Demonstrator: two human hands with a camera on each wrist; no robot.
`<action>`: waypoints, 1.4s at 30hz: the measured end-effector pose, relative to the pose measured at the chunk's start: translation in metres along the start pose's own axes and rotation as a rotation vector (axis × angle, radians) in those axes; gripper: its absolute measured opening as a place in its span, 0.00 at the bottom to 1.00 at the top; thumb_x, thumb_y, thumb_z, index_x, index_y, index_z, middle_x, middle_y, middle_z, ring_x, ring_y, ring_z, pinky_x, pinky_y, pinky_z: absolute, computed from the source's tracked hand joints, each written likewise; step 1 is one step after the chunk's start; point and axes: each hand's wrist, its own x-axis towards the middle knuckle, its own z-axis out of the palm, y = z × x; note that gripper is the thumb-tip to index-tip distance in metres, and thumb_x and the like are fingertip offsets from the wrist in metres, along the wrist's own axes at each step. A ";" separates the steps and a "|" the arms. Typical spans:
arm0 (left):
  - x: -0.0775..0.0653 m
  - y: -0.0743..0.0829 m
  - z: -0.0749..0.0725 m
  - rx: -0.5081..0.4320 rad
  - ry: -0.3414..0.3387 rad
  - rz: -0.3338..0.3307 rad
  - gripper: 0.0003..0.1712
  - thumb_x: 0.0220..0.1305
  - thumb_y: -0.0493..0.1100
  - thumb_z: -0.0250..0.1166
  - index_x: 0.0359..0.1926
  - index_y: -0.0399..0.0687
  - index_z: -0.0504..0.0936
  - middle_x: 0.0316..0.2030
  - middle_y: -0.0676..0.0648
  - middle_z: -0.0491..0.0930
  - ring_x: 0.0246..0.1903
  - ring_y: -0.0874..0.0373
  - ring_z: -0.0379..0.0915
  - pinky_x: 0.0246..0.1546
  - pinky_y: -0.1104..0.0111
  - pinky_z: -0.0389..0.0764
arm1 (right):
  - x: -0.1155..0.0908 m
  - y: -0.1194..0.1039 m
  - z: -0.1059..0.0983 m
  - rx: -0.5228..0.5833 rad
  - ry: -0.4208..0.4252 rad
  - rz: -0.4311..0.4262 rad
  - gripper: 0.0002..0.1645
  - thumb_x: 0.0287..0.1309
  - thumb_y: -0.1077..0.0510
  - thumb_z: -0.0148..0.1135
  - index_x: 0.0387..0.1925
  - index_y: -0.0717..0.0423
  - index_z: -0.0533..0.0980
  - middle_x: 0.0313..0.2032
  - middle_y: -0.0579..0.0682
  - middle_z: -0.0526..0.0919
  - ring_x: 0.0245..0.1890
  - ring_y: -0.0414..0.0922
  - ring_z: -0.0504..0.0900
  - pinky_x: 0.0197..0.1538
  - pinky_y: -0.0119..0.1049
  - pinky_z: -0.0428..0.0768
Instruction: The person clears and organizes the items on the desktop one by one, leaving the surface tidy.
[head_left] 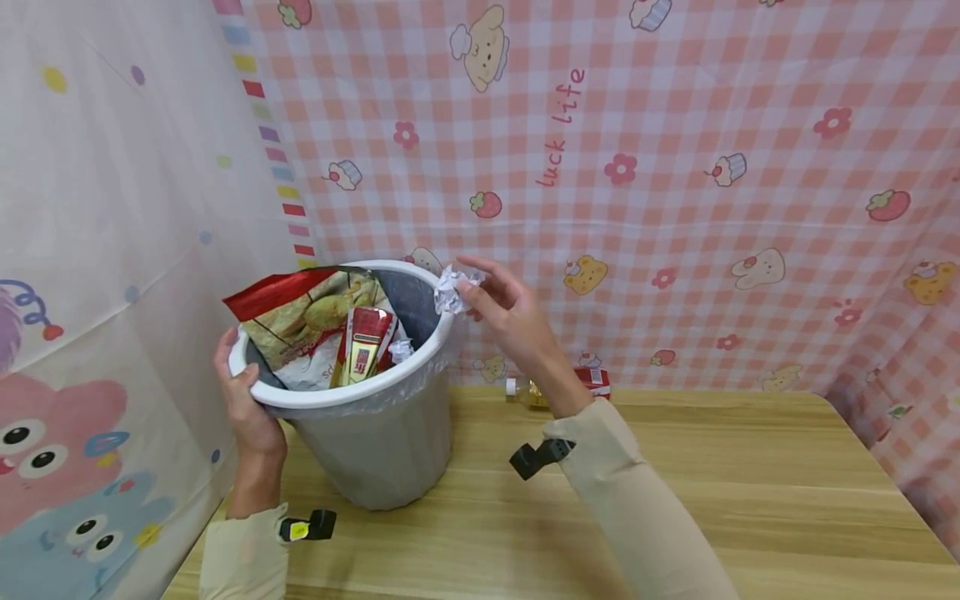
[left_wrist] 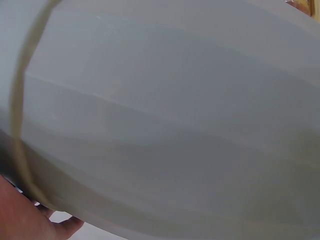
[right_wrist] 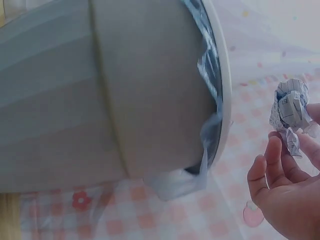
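A grey trash can (head_left: 375,458) with a white rim and a clear liner bag stands tilted on the table. My left hand (head_left: 251,408) grips its rim on the left side, thumb over the edge. In the left wrist view the can's grey wall (left_wrist: 165,115) fills most of the picture. My right hand (head_left: 517,321) pinches a crumpled paper ball (head_left: 456,290) beside the right part of the rim. In the right wrist view the printed paper ball (right_wrist: 291,107) sits between thumb and fingers. Inside the can lie a red-and-gold carton (head_left: 367,346), a food wrapper (head_left: 300,312) and another paper ball (head_left: 401,350).
Behind my right forearm a small bottle with a white cap (head_left: 513,387) and a red package (head_left: 596,382) lie at the table's back edge. The wooden table (head_left: 712,483) extends to the right. Pink checkered cloth (head_left: 675,217) hangs behind, and a white printed cloth (head_left: 150,208) hangs at left.
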 end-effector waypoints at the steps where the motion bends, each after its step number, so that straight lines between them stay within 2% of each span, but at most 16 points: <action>1: 0.000 0.000 0.000 0.002 0.001 0.000 0.33 0.66 0.44 0.40 0.72 0.52 0.56 0.73 0.47 0.54 0.70 0.55 0.48 0.70 0.62 0.44 | 0.001 -0.002 0.003 0.005 -0.005 -0.006 0.25 0.68 0.50 0.59 0.65 0.44 0.72 0.41 0.52 0.79 0.43 0.53 0.78 0.48 0.42 0.78; 5: 0.000 0.000 0.000 0.009 0.003 -0.005 0.33 0.66 0.45 0.40 0.73 0.53 0.56 0.73 0.47 0.54 0.71 0.55 0.48 0.70 0.62 0.44 | 0.004 -0.008 0.014 -0.008 -0.028 -0.024 0.25 0.68 0.50 0.59 0.65 0.45 0.72 0.42 0.52 0.80 0.43 0.50 0.79 0.49 0.44 0.79; 12: 0.000 0.001 0.000 0.015 -0.006 -0.013 0.33 0.66 0.45 0.39 0.73 0.53 0.56 0.73 0.47 0.53 0.71 0.54 0.47 0.71 0.61 0.43 | 0.006 -0.008 0.031 -0.057 -0.073 -0.054 0.26 0.68 0.51 0.59 0.65 0.47 0.72 0.42 0.52 0.79 0.41 0.45 0.78 0.45 0.38 0.78; 19: -0.001 0.001 0.001 0.012 -0.003 -0.005 0.33 0.66 0.44 0.39 0.73 0.52 0.56 0.73 0.47 0.53 0.71 0.55 0.47 0.70 0.62 0.44 | 0.009 -0.008 0.049 -0.071 -0.124 -0.072 0.25 0.67 0.52 0.60 0.65 0.48 0.73 0.37 0.52 0.79 0.38 0.49 0.79 0.39 0.38 0.77; 23: -0.001 0.000 0.001 0.013 -0.001 -0.007 0.33 0.66 0.45 0.39 0.73 0.52 0.56 0.73 0.47 0.54 0.71 0.54 0.47 0.70 0.62 0.43 | 0.009 -0.007 0.058 -0.117 -0.141 -0.048 0.25 0.68 0.50 0.59 0.64 0.45 0.73 0.36 0.51 0.78 0.37 0.48 0.78 0.38 0.34 0.77; 28: 0.000 0.000 0.002 -0.001 0.012 0.002 0.33 0.65 0.44 0.39 0.72 0.50 0.56 0.73 0.46 0.54 0.70 0.54 0.48 0.70 0.63 0.44 | 0.006 -0.007 0.066 -0.179 -0.160 -0.016 0.27 0.68 0.45 0.59 0.66 0.41 0.71 0.36 0.50 0.77 0.35 0.44 0.76 0.36 0.34 0.76; 34: 0.000 0.000 0.002 -0.002 0.018 0.006 0.33 0.65 0.45 0.40 0.72 0.50 0.57 0.72 0.46 0.54 0.70 0.54 0.48 0.69 0.63 0.45 | 0.003 -0.004 0.073 -0.300 -0.177 -0.036 0.27 0.67 0.43 0.58 0.66 0.35 0.70 0.29 0.49 0.75 0.28 0.43 0.73 0.29 0.34 0.72; 38: -0.001 0.000 0.001 0.001 0.017 0.004 0.33 0.65 0.45 0.40 0.72 0.52 0.57 0.72 0.46 0.54 0.70 0.54 0.48 0.69 0.62 0.44 | 0.002 -0.003 0.076 -0.392 -0.169 -0.073 0.28 0.67 0.42 0.57 0.67 0.35 0.70 0.23 0.48 0.72 0.23 0.42 0.70 0.25 0.33 0.68; 42: -0.001 0.000 0.002 0.000 0.016 0.002 0.33 0.66 0.45 0.40 0.72 0.52 0.57 0.72 0.46 0.54 0.70 0.54 0.48 0.69 0.63 0.44 | 0.001 -0.003 0.078 -0.456 -0.146 -0.103 0.28 0.66 0.42 0.57 0.67 0.37 0.71 0.21 0.46 0.70 0.22 0.41 0.69 0.25 0.32 0.66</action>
